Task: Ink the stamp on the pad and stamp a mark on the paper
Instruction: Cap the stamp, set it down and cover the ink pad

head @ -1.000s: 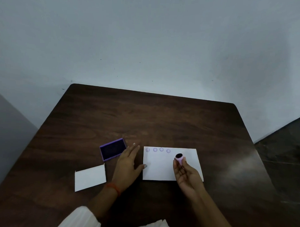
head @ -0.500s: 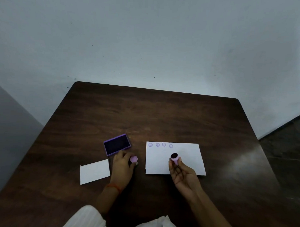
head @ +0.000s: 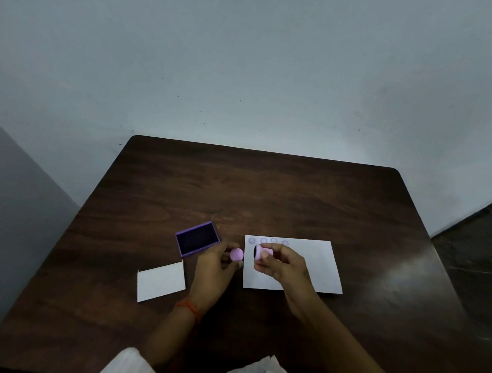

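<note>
- Table (head: 267, 192): we are seeing a dark brown wooden top with rounded far corners filling the lower half of the frame, with a pale wall behind it.
- Ink pad (head: 197, 238): we are noting an open purple tray with a dark inked face, lying flat left of centre, tilted slightly, just above and left of the left hand.
- Paper (head: 320, 261): we are logging a white sheet lying flat right of centre; four faint round purple marks (head: 268, 241) are sitting in a row along its upper left edge.
- Small card (head: 161, 281): we are listing a smaller white piece lying lower left of the pad, apart from both hands.
- Right hand (head: 284, 264): we are seeing it hovering over the left part of the paper, fingers pinched on the stamp.
- Stamp (head: 262, 252): we are recording a short pink cylinder lying on its side in the right hand's fingertips, its dark inked face pointing toward the left of the frame, above the paper's left edge and below the row of marks.
- Left hand (head: 215, 266): we are seeing it between pad and paper, fingers closed on the pink cap; an orange band (head: 189, 307) is circling its wrist.
- Pink cap (head: 236, 254): we are noting a round pink disc at the left hand's fingertips, just beside the stamp's dark face, a narrow gap showing between them.
- Sleeves (head: 132, 363): we are noting white cloth along the bottom edge of the frame.
</note>
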Motion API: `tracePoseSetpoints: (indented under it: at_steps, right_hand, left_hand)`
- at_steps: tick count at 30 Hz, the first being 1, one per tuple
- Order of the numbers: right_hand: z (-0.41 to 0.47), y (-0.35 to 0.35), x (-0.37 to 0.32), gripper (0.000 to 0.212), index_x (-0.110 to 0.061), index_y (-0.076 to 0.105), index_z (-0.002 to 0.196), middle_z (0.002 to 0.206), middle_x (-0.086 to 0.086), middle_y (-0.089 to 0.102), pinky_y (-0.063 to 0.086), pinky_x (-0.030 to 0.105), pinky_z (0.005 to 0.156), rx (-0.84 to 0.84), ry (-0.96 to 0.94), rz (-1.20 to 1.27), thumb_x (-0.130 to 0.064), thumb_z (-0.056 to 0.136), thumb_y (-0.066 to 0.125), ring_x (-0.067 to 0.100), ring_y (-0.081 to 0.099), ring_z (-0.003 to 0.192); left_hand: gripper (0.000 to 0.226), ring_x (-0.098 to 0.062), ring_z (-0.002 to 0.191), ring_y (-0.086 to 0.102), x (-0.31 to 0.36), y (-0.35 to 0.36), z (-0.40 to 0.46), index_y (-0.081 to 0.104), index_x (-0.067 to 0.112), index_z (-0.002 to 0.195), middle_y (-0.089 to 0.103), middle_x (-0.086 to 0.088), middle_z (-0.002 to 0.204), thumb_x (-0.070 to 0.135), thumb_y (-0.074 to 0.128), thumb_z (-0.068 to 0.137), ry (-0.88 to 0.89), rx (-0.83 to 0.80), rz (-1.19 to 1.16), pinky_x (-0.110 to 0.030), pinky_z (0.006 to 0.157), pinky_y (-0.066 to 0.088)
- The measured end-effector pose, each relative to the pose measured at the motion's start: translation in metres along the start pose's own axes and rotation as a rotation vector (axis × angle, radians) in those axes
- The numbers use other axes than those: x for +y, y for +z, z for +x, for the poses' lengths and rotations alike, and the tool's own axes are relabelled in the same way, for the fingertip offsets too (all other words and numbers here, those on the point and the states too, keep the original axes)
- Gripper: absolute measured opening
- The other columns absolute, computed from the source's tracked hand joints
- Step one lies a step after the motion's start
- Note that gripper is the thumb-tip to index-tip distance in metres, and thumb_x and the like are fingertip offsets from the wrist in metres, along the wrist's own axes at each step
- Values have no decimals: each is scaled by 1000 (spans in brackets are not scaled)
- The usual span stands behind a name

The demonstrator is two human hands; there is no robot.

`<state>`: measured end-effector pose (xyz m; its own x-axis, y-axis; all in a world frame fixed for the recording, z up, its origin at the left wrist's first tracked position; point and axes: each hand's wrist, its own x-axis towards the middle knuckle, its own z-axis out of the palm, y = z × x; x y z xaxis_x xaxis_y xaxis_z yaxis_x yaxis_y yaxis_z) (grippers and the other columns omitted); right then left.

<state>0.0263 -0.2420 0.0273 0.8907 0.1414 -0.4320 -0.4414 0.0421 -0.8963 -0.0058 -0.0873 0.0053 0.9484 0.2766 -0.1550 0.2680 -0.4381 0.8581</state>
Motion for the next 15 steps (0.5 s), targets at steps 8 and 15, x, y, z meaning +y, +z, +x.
tracePoseSetpoints:
  at_steps: [8, 15]
  right_hand:
    - [5, 25, 1, 12, -23, 69, 91, 76, -29, 56, 38, -9, 61, 61, -432, -550, -22, 79, 71, -26, 54, 77]
    - [7, 27, -2, 17, -16, 72, 93, 86, -11, 64, 41, 1, 68, 52, -415, -599, -25, 78, 72, -4, 58, 72]
  left_hand:
    - [26, -8, 94, 65, 16, -6, -7, 69, 21, 104, 73, 4, 100, 13, 72, 80, 0, 15, -106, -28, 90, 53]
    - [33, -6, 93, 67, 18, -10, -8, 68, 23, 107, 74, 5, 100, 10, 73, 78, -21, 12, -163, -29, 90, 55]
